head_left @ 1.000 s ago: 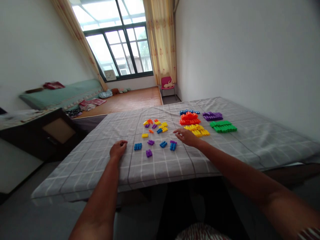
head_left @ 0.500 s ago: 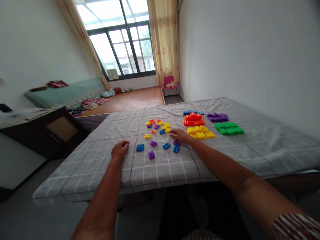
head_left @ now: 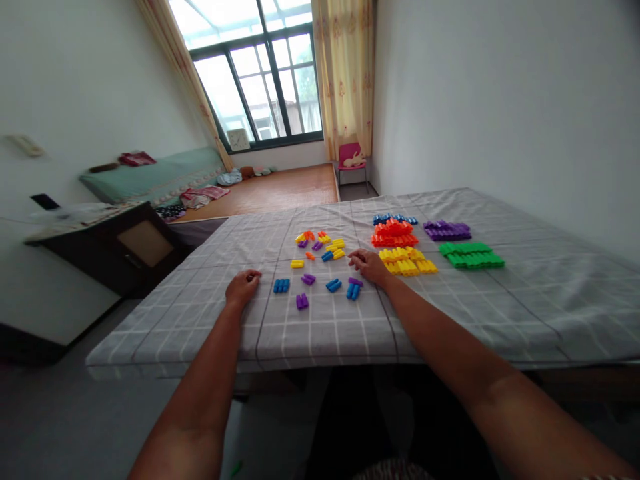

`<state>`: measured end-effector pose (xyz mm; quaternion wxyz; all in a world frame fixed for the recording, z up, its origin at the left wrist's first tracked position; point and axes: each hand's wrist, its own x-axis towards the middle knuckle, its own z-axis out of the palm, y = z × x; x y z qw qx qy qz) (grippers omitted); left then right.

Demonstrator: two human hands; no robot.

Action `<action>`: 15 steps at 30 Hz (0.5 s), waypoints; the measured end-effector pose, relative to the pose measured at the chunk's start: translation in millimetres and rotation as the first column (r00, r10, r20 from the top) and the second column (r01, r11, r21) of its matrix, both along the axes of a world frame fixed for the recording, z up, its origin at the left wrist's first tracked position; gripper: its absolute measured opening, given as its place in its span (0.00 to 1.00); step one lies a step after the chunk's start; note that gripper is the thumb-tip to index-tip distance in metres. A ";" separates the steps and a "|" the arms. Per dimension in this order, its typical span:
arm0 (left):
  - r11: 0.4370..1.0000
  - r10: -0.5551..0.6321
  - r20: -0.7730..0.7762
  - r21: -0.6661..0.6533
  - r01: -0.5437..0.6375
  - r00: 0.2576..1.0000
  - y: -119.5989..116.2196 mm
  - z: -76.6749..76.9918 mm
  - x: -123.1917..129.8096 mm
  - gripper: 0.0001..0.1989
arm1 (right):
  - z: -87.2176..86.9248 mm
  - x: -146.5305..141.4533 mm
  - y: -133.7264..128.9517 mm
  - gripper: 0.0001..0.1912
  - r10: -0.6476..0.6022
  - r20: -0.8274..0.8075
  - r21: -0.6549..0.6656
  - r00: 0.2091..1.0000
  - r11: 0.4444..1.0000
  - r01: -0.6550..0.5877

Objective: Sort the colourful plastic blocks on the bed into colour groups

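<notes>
Head: right hand (head_left: pixel 369 265) farther from yellow pieces (head_left: pixel 339 254)

Dark trousers (head_left: pixel 340 430), striped top (head_left: pixel 393 470)

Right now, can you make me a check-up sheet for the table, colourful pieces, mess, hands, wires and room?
Surface: grey checked cloth, creased.
Pieces: orange group, yellow group, green group, purple group and blue group on the right; loose pieces scattered mid-table.
Clutter: small green thing below the table's edge; crumpled cloths beyond the table.
Hands: left hand near the loose pieces; right hand beside the yellow group; grips unclear.
Cables: nothing clearly seen.
Surroundings: window, pink chair, dark cabinet.
</notes>
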<state>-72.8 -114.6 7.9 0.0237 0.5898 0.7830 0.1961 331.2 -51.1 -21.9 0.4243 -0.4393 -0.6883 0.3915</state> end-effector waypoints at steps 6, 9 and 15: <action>0.983 -0.149 -0.009 -0.110 0.147 0.989 10.5 9.5 -10.4 0.15 | 0.6 0.6 -1.9 0.12 -0.011 0.024 0.019 1.000 1.000 0.011; 0.951 -0.202 0.049 -0.228 0.208 0.978 24.1 25.7 -12.0 0.13 | 1.3 0.6 -2.5 0.11 -0.029 0.063 0.050 0.998 0.998 0.026; 0.996 -0.092 0.106 0.030 0.089 0.990 55.4 29.1 15.5 0.18 | 2.7 0.5 -3.9 0.11 -0.070 0.088 0.062 0.994 0.996 0.065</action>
